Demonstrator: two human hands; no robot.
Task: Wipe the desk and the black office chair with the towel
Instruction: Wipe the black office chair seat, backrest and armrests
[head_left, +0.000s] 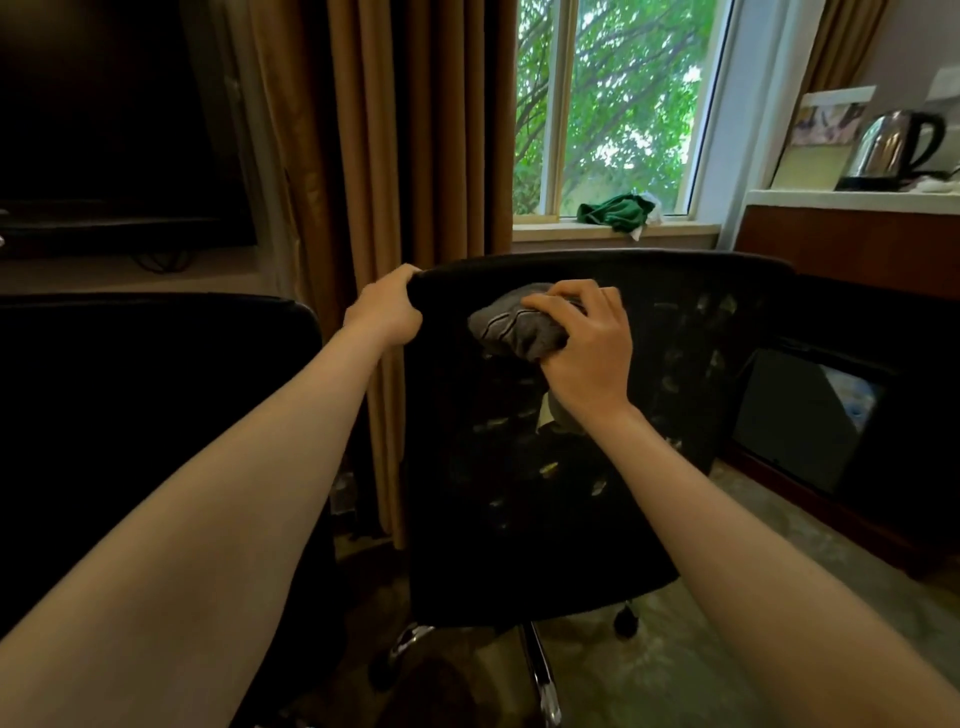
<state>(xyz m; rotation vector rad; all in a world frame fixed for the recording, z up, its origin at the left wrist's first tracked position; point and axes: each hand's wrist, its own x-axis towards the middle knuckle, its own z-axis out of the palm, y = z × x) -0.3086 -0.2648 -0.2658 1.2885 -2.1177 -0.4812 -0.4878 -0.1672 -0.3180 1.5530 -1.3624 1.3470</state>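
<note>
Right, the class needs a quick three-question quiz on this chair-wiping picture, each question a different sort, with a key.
1. True or false: the left hand grips the top corner of the black office chair.
2. The right hand presses the grey towel against the chair's: A seat; B backrest; C wheels.
3. Fill in: the green cloth lies on the ____.
Key: 1 true; 2 B; 3 windowsill.

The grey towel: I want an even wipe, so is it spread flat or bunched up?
Bunched up. The right hand grips the towel as a wadded lump against the back of the black chair.
</note>
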